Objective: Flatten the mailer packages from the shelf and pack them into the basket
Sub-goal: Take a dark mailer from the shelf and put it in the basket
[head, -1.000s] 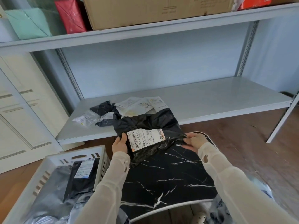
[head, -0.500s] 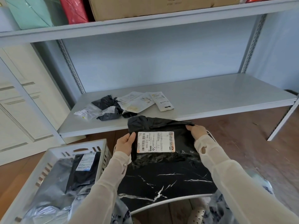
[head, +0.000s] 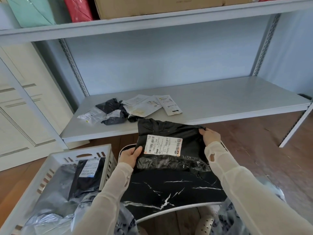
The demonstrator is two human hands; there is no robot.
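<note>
Black mailer (head: pixel 169 133) looked thin, limp, slick, light. Left hand (head: pixel 131 156) pinched left edge, right hand (head: pixel 210 135) clamped top right corner; best held by edges over marble tabletop (head: pixel 169 189).

A cardboard box (head: pixel 169 4), a red bag (head: pixel 78 8) and a mint bag (head: pixel 33 11) sit on the upper shelf board (head: pixel 152 22), white panelled doors (head: pixel 20 102) stand left, and a black marble-patterned desk (head: pixel 169 189) stands on the wooden floor (head: pixel 254 150).

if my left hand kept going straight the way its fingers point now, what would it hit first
The left hand already grips the black mailer at its left edge, fingers pointing right and slightly up. Going on, it would slide over the mailer and probably meet the white shipping label first, though depth is hard to judge.
</note>
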